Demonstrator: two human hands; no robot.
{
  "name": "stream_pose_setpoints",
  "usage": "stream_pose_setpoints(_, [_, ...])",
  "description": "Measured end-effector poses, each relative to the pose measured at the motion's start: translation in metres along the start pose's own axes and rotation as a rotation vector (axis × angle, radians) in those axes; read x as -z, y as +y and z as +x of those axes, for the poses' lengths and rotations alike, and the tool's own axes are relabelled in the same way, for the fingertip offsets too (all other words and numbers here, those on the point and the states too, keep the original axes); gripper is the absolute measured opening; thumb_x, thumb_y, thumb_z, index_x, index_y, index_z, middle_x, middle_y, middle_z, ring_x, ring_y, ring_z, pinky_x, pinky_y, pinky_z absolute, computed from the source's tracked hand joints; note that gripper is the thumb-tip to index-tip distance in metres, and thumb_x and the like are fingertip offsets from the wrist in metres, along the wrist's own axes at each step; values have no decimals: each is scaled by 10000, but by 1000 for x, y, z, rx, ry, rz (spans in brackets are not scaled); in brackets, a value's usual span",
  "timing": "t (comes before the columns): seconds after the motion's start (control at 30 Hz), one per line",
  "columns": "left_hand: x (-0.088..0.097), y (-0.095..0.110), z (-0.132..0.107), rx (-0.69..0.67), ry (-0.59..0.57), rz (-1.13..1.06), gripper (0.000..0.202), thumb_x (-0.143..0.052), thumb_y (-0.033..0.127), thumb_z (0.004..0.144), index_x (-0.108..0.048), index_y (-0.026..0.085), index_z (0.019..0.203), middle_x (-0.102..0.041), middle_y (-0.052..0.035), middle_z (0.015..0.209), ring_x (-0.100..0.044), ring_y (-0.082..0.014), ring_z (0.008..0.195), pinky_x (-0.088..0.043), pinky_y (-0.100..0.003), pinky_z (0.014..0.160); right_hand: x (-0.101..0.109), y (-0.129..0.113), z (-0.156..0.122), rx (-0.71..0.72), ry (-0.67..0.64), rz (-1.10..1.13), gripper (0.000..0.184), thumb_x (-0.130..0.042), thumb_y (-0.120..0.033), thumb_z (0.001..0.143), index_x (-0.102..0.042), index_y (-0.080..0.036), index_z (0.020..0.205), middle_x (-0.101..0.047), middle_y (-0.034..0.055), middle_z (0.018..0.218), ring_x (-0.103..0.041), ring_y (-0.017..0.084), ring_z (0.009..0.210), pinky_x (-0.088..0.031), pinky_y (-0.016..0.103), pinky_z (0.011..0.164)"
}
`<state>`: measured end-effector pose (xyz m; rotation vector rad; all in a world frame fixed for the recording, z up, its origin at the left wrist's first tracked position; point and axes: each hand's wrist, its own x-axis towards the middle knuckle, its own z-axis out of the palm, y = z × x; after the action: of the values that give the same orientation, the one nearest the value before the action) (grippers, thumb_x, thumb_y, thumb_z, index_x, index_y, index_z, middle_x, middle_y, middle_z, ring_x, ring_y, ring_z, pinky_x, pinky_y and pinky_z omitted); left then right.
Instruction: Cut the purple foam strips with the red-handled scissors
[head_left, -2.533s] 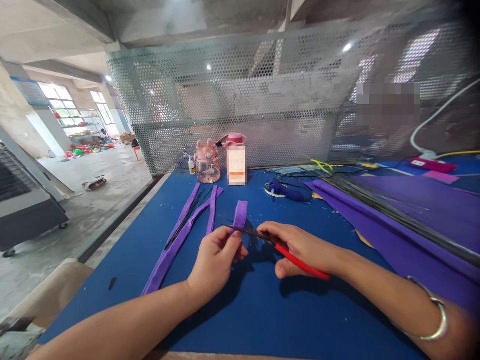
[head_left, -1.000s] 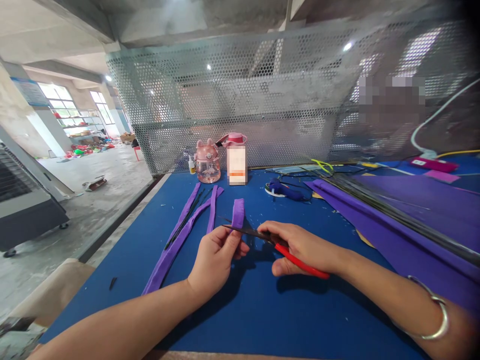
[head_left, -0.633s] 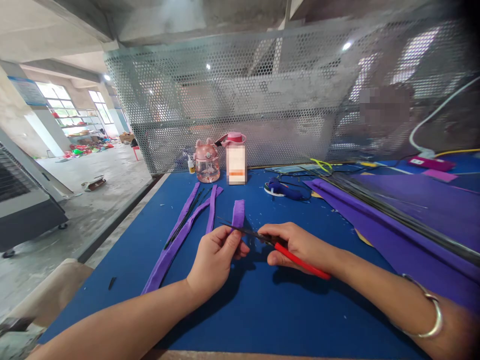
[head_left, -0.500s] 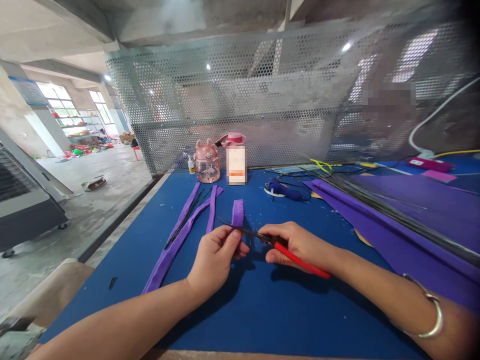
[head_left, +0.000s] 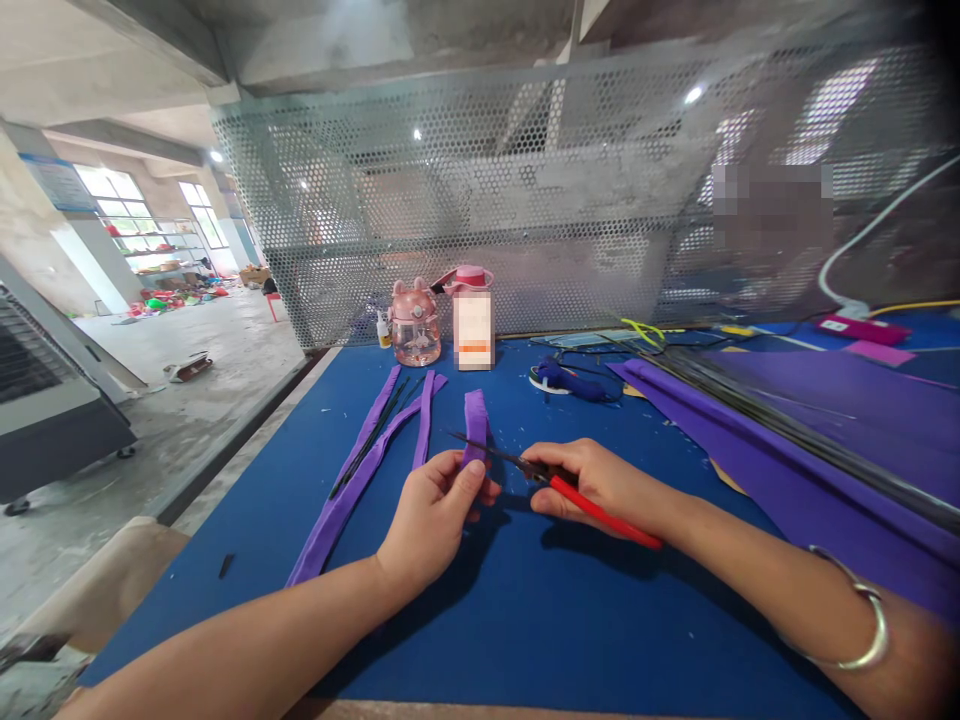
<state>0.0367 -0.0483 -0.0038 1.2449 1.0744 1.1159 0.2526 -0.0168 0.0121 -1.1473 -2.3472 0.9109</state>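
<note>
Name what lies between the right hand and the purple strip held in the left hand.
The dark scissor blades lie there: in the head view they stretch from the right hand across to the purple strip.

Window glare, soft shadows

Daylight whitens the windows [head_left: 109, 203] over on the left; a light [head_left: 694, 94] glares by the perforated screen [head_left: 480, 215]. Soft shadow darkens the blue table [head_left: 570, 640] beneath the right hand [head_left: 592, 488]; the right edge smears toward black
</note>
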Motion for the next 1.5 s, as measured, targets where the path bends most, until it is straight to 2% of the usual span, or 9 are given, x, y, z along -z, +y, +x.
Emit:
stream_pose_setpoints(0.23, [0,0,0,-19,27,-29,382,-669,541,788,-607,164,794,-644,8,595,-567,-95,525,-430,-200,511,5,7,-1,87,-38,-25,762,-590,-840,697,-572,-166,1052,-486,-8,783,-351,136,650,-342,241,569])
stream_pose_setpoints(0.57, [-1,0,-2,-49,67,-77,404,-703,551,757,-608,164,827,-638,15,583,-570,-91,502,-431,-195,498,7,3,-4,113,-95,8,838,-531,-902,666,-567,-170,1072,-502,6,829,-369,151,686,-365,257,606])
stream_pose_setpoints(0.9, [0,1,-2,-58,14,-2,361,-675,517,795,-629,159,787,-631,10,558,-556,-91,474,-392,-193,465,0,-2,-4,114,-90,37,840,-550,-889,669,-584,-159,1084,-582,40,913,-453,172,741,-433,288,681])
stream_pose_setpoints(1.07, [-1,2,-3,-58,9,9,352,-668,510,803,-636,159,782,-633,9,558,-557,-93,476,-401,-198,475,-2,-3,-3,131,-65,101,822,-521,-905,662,-594,-162,1007,-552,19,833,-417,150,686,-387,256,596])
stream_pose_setpoints(1.23, [-1,3,-5,-74,5,9,357,-667,513,807,-633,159,770,-639,2,571,-568,-100,491,-415,-207,490,-3,-4,-1,117,-66,142,796,-483,-912,683,-591,-160,919,-431,-35,689,-317,106,573,-289,226,489])
stream_pose_setpoints(1.5, [0,2,-3,-70,6,4,347,-649,501,827,-618,159,783,-632,10,571,-559,-91,488,-405,-199,487,-4,1,-1,104,-57,115,737,-478,-872,745,-591,-162,910,-414,-48,644,-314,101,553,-266,217,479])
